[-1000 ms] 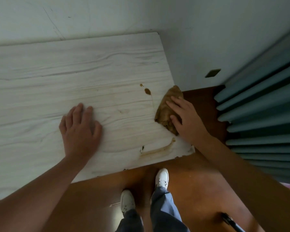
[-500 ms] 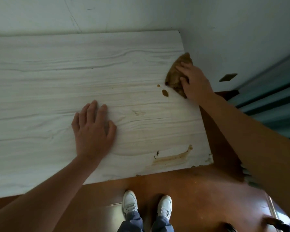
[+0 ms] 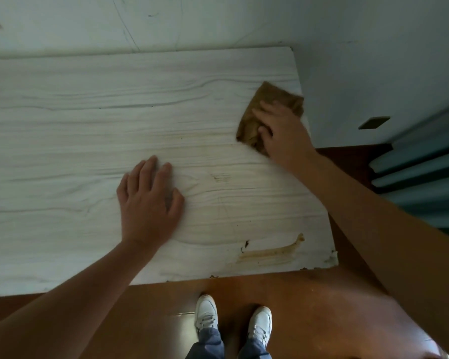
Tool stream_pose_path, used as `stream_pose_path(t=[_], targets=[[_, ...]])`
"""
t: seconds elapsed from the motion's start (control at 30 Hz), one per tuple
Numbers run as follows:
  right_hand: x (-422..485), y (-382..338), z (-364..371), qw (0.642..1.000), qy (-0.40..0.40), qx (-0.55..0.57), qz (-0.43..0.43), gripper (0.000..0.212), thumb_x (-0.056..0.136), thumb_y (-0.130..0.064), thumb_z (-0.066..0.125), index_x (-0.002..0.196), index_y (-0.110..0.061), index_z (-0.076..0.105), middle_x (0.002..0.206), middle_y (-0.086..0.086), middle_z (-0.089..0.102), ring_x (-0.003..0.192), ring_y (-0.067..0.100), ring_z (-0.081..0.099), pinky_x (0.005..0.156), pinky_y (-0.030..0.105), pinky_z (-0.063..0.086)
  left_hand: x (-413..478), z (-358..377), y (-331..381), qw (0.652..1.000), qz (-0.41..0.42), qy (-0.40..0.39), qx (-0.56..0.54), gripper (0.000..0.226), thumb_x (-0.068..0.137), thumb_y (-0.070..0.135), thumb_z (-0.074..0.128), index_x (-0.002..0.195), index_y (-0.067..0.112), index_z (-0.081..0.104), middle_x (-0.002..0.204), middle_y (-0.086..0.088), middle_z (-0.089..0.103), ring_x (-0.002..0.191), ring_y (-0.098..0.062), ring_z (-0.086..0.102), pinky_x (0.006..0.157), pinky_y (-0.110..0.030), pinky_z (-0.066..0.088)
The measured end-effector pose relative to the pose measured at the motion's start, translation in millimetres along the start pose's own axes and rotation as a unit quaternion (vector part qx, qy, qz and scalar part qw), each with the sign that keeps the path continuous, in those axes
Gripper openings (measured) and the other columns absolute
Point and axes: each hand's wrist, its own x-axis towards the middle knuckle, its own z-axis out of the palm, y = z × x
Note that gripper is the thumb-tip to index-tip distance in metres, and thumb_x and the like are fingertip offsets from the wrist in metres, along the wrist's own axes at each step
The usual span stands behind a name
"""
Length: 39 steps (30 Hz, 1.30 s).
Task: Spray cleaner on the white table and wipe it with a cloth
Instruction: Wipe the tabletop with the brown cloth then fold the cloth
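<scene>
A pale, off-white wall runs along the far side of the room, marked by a few thin scratches and faint lines. It turns a corner on the right, where a small dark rectangular plate is set low into it. Further right hang grey-blue curtain folds, falling in broad vertical pleats. The floor in the near part is a glossy reddish-brown, catching a soft patch of reflected light near its middle. Daylight is cool and dim, leaving the far wall evenly lit.
</scene>
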Motion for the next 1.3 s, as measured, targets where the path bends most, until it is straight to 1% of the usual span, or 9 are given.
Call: stream_pose_path(t=[0.17, 0.3, 0.37, 0.43, 0.63, 0.77, 1.03, 1.23, 1.3], targets=[[-77.3, -47.1, 16.5, 0.992, -0.054, -0.011, -0.117, 0.05, 0.094, -0.018, 0.058, 0.143, -0.019, 0.052, 0.152, 0.004, 0.046, 0.143, 0.029, 0.036, 0.119, 0.042, 0.022, -0.9, -0.6, 0.2, 1.0, 0.001, 0.002, -0.004, 0.059, 0.093, 0.041, 0.043, 0.145, 0.016, 0.051, 0.157, -0.01, 0.043, 0.148, -0.031, 0.034, 0.121, -0.054, 0.026], [-96.5, -35.5, 8.2, 0.976, -0.096, -0.07, -0.184, 0.052, 0.096, -0.04, 0.049, 0.147, -0.027, 0.046, 0.155, -0.003, 0.042, 0.144, 0.021, 0.034, 0.118, 0.043, 0.027, -0.7, 0.3, -0.7, 1.0, 0.003, 0.0, -0.002, 0.058, 0.093, 0.042, 0.044, 0.146, 0.017, 0.051, 0.157, -0.01, 0.043, 0.148, -0.031, 0.034, 0.122, -0.053, 0.026], [-75.7, -20.5, 0.1, 0.975, -0.097, -0.11, -0.17, 0.057, 0.095, -0.053, 0.045, 0.146, -0.029, 0.046, 0.153, -0.003, 0.042, 0.141, 0.022, 0.036, 0.116, 0.045, 0.029, -0.3, 0.7, -1.1, 1.0, 0.003, 0.002, -0.001, 0.058, 0.093, 0.041, 0.044, 0.146, 0.017, 0.05, 0.157, -0.01, 0.043, 0.148, -0.031, 0.034, 0.122, -0.053, 0.025], [-47.9, -7.7, -6.0, 0.982, -0.071, -0.123, -0.123, 0.061, 0.091, -0.058, 0.041, 0.143, -0.027, 0.049, 0.148, -0.001, 0.046, 0.136, 0.026, 0.041, 0.11, 0.047, 0.033, -0.1, 1.0, -1.1, 1.0, 0.003, 0.002, -0.002, 0.057, 0.093, 0.041, 0.044, 0.145, 0.017, 0.05, 0.157, -0.01, 0.043, 0.148, -0.031, 0.034, 0.122, -0.053, 0.025], [-12.6, -24.4, 20.6, 0.995, 0.044, -0.085, 0.029, 0.051, 0.095, -0.045, 0.048, 0.142, -0.024, 0.052, 0.147, 0.001, 0.048, 0.134, 0.027, 0.038, 0.109, 0.046, 0.028, -0.5, 0.2, -1.6, 1.0, 0.0, -0.005, -0.004, 0.057, 0.095, 0.041, 0.043, 0.146, 0.017, 0.049, 0.158, -0.01, 0.042, 0.149, -0.03, 0.032, 0.123, -0.052, 0.023], [-43.3, -48.2, 33.0, 0.997, 0.046, -0.068, -0.012, 0.049, 0.096, -0.041, 0.05, 0.142, -0.023, 0.053, 0.147, 0.002, 0.048, 0.134, 0.027, 0.039, 0.111, 0.045, 0.029, -0.8, 0.2, -1.0, 1.0, 0.0, -0.01, -0.007, 0.057, 0.095, 0.042, 0.042, 0.146, 0.018, 0.048, 0.158, -0.009, 0.041, 0.149, -0.03, 0.032, 0.124, -0.052, 0.023], [-138.8, -70.2, 35.8, 0.99, -0.015, -0.072, -0.117, 0.049, 0.095, -0.043, 0.046, 0.14, -0.027, 0.056, 0.148, -0.003, 0.05, 0.134, 0.024, 0.043, 0.113, 0.042, 0.029, -2.7, 0.1, -2.2, 1.0, 0.004, -0.008, -0.016, 0.056, 0.095, 0.042, 0.043, 0.145, 0.018, 0.049, 0.158, -0.009, 0.042, 0.149, -0.029, 0.032, 0.124, -0.051, 0.023], [-152.5, -70.1, 26.5, 0.986, -0.055, -0.103, -0.118, 0.052, 0.095, -0.048, 0.041, 0.142, -0.029, 0.052, 0.15, -0.004, 0.047, 0.138, 0.022, 0.041, 0.114, 0.044, 0.033, -7.1, -9.4, -8.1, 0.996, 0.016, 0.0, -0.091, 0.052, 0.093, 0.038, 0.045, 0.137, 0.015, 0.059, 0.152, -0.008, 0.051, 0.144, -0.029, 0.041, 0.122, -0.049, 0.028], [-149.2, -72.7, 26.0, 0.987, -0.06, -0.108, -0.103, 0.054, 0.095, -0.049, 0.039, 0.144, -0.029, 0.049, 0.152, -0.004, 0.045, 0.139, 0.021, 0.039, 0.114, 0.044, 0.033, -15.5, -16.7, -19.1, 0.996, 0.047, -0.008, -0.071, 0.053, 0.093, 0.041, 0.043, 0.136, 0.014, 0.06, 0.15, -0.009, 0.053, 0.141, -0.03, 0.045, 0.118, -0.049, 0.032]])
